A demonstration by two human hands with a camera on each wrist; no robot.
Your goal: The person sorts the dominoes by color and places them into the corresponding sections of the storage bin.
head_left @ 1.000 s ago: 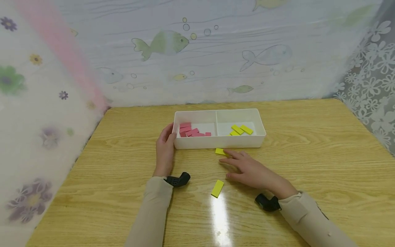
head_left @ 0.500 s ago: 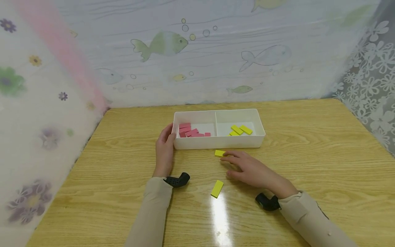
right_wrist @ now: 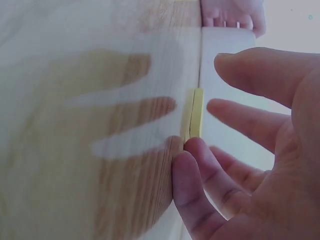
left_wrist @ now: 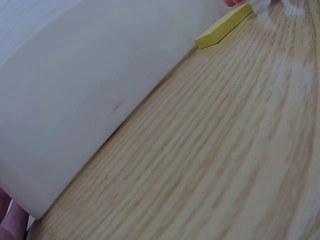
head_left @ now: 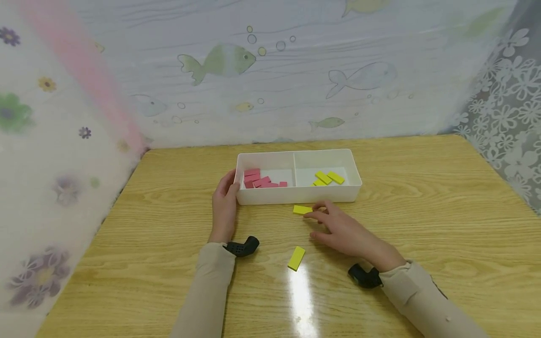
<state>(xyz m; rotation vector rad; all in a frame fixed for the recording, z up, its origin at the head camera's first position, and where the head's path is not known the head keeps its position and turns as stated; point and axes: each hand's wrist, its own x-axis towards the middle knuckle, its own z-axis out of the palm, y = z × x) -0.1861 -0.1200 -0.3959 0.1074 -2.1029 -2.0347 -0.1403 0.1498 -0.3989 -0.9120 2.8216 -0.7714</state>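
Note:
A white two-compartment box (head_left: 296, 195) stands on the table, pink blocks (head_left: 262, 182) in its left compartment and yellow blocks (head_left: 323, 177) in its right. At the box's left end my left hand (head_left: 224, 206) holds it, thumb near the front corner. Just in front of the box lies a yellow block (head_left: 302, 210), flat and lengthwise. My right hand (head_left: 344, 231) is at that block's right end, fingers spread and loosely bent; in the right wrist view, fingertips (right_wrist: 194, 146) appear to touch its end. Nearer to me lies another yellow block (head_left: 296, 258), flat and slanted.
The wooden table (head_left: 139, 263) reaches back to a wall covering (head_left: 287, 80) printed with fish. A flowered covering (head_left: 50, 188) borders the left side, and lace-patterned cloth (head_left: 513, 108) hangs at the right. Both wrists wear a black camera mount (head_left: 243, 246).
My right hand's fingers have shifted and bent slightly at the yellow block by the box, showing more of it. That block sits slightly farther from the box. My left hand stays on the box.

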